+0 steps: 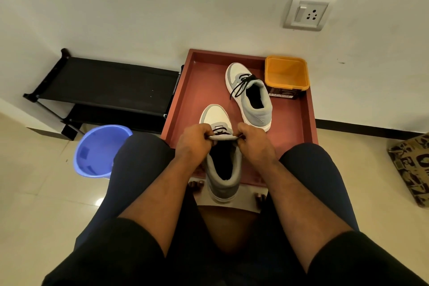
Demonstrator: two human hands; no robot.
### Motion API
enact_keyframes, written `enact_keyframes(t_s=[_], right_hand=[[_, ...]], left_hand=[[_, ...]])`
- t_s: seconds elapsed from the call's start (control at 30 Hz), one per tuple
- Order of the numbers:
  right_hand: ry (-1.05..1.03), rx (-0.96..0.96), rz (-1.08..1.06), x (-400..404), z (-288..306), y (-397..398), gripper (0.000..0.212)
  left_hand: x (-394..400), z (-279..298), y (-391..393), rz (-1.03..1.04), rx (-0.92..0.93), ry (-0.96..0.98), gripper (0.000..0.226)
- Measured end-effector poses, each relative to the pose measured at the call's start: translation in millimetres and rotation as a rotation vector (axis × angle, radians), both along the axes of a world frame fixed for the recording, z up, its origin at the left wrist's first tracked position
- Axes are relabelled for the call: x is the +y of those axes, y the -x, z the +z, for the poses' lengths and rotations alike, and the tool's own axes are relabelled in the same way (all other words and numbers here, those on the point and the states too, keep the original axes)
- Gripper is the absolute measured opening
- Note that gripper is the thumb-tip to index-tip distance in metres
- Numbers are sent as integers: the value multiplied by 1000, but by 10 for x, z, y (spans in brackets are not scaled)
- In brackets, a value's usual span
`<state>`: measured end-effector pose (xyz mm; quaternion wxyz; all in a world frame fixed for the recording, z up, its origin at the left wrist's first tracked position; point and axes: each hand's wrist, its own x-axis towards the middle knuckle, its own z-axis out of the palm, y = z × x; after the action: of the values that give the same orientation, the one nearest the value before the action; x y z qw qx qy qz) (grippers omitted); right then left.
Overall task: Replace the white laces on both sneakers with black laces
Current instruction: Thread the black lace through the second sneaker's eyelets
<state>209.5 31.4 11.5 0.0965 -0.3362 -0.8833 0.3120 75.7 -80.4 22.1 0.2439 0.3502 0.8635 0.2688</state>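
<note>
A grey and white sneaker (221,179) stands between my knees, toe pointing away onto the red tray (197,90). Black lace (220,132) shows across its upper eyelets. My left hand (193,140) pinches the lace at the left side of the tongue. My right hand (254,140) pinches it at the right side. Both hands are curled, and the lace ends are hidden inside the fingers. The second sneaker (251,97) lies farther back on the tray, with a black lace (242,85) hanging loose over its side. No white laces are in view.
An orange square tub (286,74) stands at the tray's back right corner. A blue plastic bucket (97,151) sits on the tiled floor at the left. A black shoe rack (104,86) lines the wall. A patterned cushion (413,165) is at the right edge.
</note>
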Motion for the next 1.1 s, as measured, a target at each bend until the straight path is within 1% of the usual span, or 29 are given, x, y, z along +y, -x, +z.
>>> enact_keyframes(t_s=[0.03, 0.1, 0.13, 0.17, 0.2, 0.23, 0.3, 0.37, 0.43, 0.47, 0.53, 0.63, 0.73, 0.83, 0.87, 0.93, 1.0, 1.1], right_hand=[[21, -6, -14, 20, -7, -3, 19], [74, 4, -26, 50, -21, -14, 13], [101, 2, -24, 54, -24, -26, 15], [133, -8, -27, 54, -8, -49, 23], [184, -15, -42, 54, 10, -78, 31], [251, -18, -67, 56, 33, -108, 35], [442, -70, -116, 68, 65, -165, 33], [597, -207, -130, 61, 44, -161, 38], [618, -284, -122, 30, 0, -125, 39], [601, -279, -127, 15, -21, -110, 35], [545, -214, -157, 11, -44, -97, 28], [506, -132, -180, 31, -87, -84, 25], [578, -51, -265, 8, -148, -53, 22], [650, 73, -374, -51, -167, -11, 21], [666, 124, -412, -60, -180, 6, 20], [696, 201, -459, -71, -182, 34, 19], [711, 236, -472, -71, -195, 58, 18], [745, 287, -508, -70, -203, 71, 15]], left_hand=[[-9, -1, 8, 15, -43, -15, 13], [-48, 18, 23, 51, -176, -34, 30], [-76, 36, 30, 74, -274, -40, 36], [-100, 61, 37, 101, -374, -37, 40], [-121, 81, 51, 143, -462, -21, 41], [-144, 105, 64, 202, -527, -10, 38], [-172, 133, 81, 309, -572, 7, 28], [-182, 145, 58, 311, -584, 79, 21], [-173, 133, 8, 288, -598, 134, 23], [-158, 116, -9, 305, -599, 130, 26], [-128, 90, -22, 352, -580, 97, 31], [-97, 73, -37, 395, -576, 91, 33], [-75, 50, -58, 441, -633, 53, 35], [-49, 19, -67, 492, -681, -48, 30], [-37, 13, -66, 498, -655, -72, 29], [-14, -32, -49, 473, -520, -89, 32], [-7, -59, -42, 425, -392, -79, 36], [-6, -76, -48, 423, -330, -104, 37]])
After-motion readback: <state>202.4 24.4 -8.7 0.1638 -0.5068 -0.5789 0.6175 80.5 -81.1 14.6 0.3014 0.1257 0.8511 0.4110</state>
